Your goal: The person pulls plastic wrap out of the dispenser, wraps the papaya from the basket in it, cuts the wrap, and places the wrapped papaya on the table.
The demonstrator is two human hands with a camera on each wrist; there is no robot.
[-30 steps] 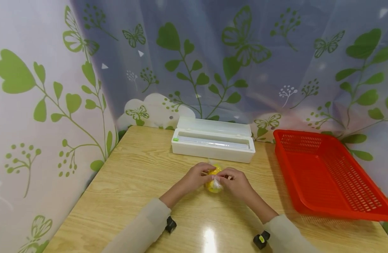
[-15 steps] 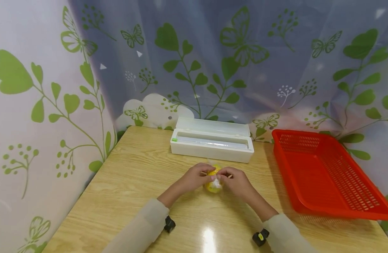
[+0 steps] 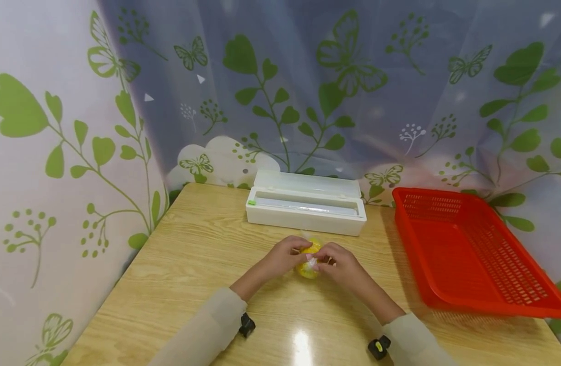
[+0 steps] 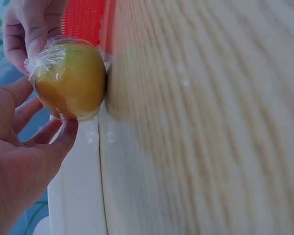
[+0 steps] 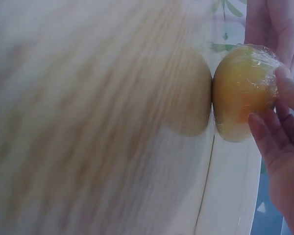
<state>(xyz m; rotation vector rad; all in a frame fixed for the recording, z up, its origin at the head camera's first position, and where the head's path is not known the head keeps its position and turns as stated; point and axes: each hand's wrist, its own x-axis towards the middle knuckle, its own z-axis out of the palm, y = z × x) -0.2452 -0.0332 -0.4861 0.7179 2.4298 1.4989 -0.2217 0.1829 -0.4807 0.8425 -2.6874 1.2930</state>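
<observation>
Two hands gripping one round yellow fruit wrapped in clear plastic film [image 3: 308, 264] on the wooden tabletop [image 3: 193, 264], left hand [image 3: 284, 255], right hand [image 3: 341, 263], white film dispenser box [image 3: 306, 209] just beyond, red plastic basket [image 3: 468, 249] far right

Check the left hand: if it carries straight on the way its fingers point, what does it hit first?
Likely the wrapped yellow fruit: the left hand already touches it, fingers pointing toward the right hand on the far side.

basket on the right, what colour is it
Red, a perforated plastic basket; the head view shows it best.
</observation>
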